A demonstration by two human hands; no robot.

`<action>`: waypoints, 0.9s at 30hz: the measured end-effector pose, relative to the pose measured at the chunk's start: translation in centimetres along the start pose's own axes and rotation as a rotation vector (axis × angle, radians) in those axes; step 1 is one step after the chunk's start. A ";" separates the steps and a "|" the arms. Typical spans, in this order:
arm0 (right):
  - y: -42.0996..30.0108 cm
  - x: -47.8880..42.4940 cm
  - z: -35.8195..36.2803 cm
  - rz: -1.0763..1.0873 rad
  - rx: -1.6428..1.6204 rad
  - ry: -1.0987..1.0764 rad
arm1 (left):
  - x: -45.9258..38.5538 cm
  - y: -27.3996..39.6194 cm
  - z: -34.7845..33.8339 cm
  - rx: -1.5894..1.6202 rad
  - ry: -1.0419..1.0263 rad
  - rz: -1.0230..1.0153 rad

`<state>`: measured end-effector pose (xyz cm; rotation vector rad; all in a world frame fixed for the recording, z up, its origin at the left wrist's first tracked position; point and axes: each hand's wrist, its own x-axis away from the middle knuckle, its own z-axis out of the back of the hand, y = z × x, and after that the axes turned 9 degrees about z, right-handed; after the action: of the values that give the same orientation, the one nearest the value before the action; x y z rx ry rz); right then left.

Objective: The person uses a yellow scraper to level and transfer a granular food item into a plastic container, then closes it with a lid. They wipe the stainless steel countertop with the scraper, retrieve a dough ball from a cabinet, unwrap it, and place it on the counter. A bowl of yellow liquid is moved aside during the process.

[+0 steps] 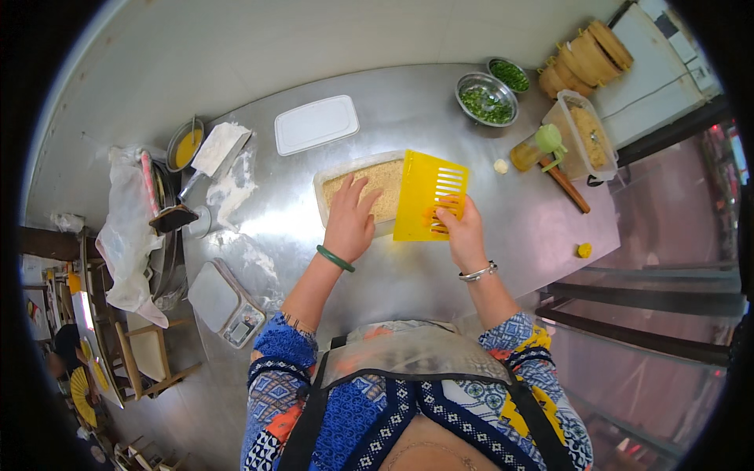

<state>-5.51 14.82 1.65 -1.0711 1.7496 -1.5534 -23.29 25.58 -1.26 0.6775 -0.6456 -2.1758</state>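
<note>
A yellow slotted plastic scraper (419,197) is held upright in my right hand (463,226), its thumb over the slots. It covers the right end of a rectangular container (318,203) of pale, crumbly or seed-like material (386,203). My left hand (351,221), with fingers spread, is over the left part of this container; whether the fingertips touch the material I cannot tell. A white rectangular lid (317,125) lies behind the container on the metal table (377,294).
Left are a bowl of yellow liquid (186,147), a floury scoop (221,150) and a scale (227,303). Right are bowls of chopped greens (486,105) (509,76), an oil bottle (529,154), a wooden rolling pin (568,188), a plastic tub (580,138) and bamboo steamers (589,59).
</note>
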 end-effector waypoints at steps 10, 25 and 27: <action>-0.1 0.8 -0.9 -0.135 -0.298 -0.179 | -0.4 0.9 3.7 -0.368 0.080 -0.381; -1.5 2.1 0.7 -0.082 -0.080 -0.092 | -0.3 -4.5 -1.2 -0.499 0.023 -0.002; -1.5 2.2 0.4 -0.055 -0.012 -0.051 | 0.3 -2.3 0.0 -0.334 0.031 0.043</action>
<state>-6.02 12.69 3.31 -1.1634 1.7112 -1.5361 -24.60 26.73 -2.76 0.5126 -0.2668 -2.1598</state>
